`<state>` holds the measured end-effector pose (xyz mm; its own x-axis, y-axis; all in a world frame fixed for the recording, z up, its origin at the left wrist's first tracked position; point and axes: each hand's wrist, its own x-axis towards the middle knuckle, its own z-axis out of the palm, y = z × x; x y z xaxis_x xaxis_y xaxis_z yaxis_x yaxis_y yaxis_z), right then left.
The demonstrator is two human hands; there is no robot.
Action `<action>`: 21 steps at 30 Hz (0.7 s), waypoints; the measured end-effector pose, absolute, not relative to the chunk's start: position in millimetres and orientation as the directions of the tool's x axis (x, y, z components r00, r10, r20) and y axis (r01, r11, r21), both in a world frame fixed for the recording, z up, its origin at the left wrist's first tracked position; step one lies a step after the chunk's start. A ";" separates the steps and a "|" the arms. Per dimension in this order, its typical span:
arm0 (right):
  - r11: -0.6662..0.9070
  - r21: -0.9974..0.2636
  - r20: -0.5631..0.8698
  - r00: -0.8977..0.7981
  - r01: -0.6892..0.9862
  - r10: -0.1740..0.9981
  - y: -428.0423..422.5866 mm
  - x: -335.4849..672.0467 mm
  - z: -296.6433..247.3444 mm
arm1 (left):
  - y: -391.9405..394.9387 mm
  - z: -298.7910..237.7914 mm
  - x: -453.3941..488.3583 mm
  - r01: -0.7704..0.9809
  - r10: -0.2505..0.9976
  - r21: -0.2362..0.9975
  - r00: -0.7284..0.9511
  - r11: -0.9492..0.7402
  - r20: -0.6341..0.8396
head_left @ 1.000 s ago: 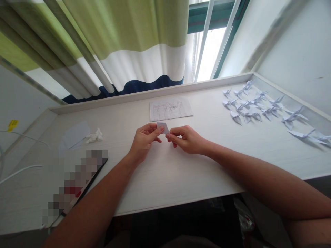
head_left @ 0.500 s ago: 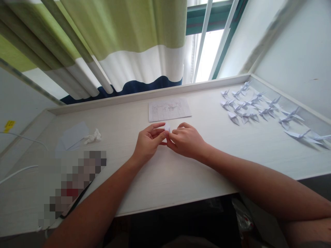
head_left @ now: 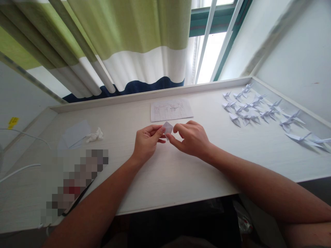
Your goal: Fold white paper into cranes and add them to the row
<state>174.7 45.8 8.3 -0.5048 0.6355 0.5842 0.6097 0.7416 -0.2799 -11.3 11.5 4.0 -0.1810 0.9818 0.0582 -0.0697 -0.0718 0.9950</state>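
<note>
A small white folded paper (head_left: 168, 127), diamond-shaped with visible creases, is held up over the middle of the desk. My left hand (head_left: 148, 140) pinches its left side between thumb and fingers. Close against the paper's right side is my right hand (head_left: 193, 138), its thumb and index finger apart. The thumb tip reaches the lower corner; whether it presses on the paper, I cannot tell. Several white folded paper cranes (head_left: 254, 105) stand in rows at the right of the desk.
A printed sheet (head_left: 171, 111) lies just beyond my hands. At the left are loose paper sheets (head_left: 76, 133), a crumpled tissue (head_left: 95, 135), a pixelated flat object (head_left: 77, 182) and white cables (head_left: 20, 169). A raised rim (head_left: 144, 94) borders the white desk (head_left: 165, 186).
My right hand's thumb and index finger have parted and drawn slightly right. The paper now shows a broader diamond face. My left hand keeps its pinch.
</note>
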 end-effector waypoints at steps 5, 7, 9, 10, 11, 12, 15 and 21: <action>0.622 -0.610 0.471 -0.408 0.490 0.783 55.3 174.5 7.6 | 12.5 5.3 -12.6 -0.087 0.983 0.994 -0.176 -0.063 0.047; 0.566 -0.731 0.409 -0.419 0.382 0.811 58.5 173.0 5.4 | 12.8 4.5 -12.5 -0.102 0.986 0.994 -0.164 -0.044 0.027; 0.478 -0.833 0.343 -0.417 0.279 0.842 60.6 171.3 2.4 | 12.7 3.3 -11.7 -0.115 0.993 0.993 -0.119 -0.015 0.002; 0.432 -0.867 0.310 -0.412 0.247 0.857 61.4 170.6 0.9 | 12.5 2.6 -11.2 -0.118 0.996 0.993 -0.091 -0.001 -0.010; 0.397 -0.888 0.281 -0.408 0.233 0.869 61.9 170.0 -0.5 | 12.4 1.7 -10.6 -0.118 0.998 0.993 -0.065 0.010 -0.017; 0.374 -0.898 0.262 -0.402 0.232 0.877 62.2 169.6 -1.9 | 12.4 0.8 -10.1 -0.114 0.999 0.993 -0.046 0.015 -0.020; 0.377 -0.890 0.265 -0.381 0.258 0.886 62.4 169.8 -4.3 | 13.4 -2.3 -9.7 -0.072 0.999 0.997 -0.054 -0.011 0.008; 0.629 -0.702 0.424 -0.513 0.334 0.746 63.1 174.3 -2.6 | 18.9 -5.3 -14.7 -0.040 0.988 0.998 -0.145 -0.049 0.043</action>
<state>174.3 63.1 -2.6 -0.5133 0.7463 0.4238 0.3342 0.6286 -0.7023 -14.7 18.9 -5.3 -0.1451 0.9885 0.0429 -0.0399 -0.0491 0.9980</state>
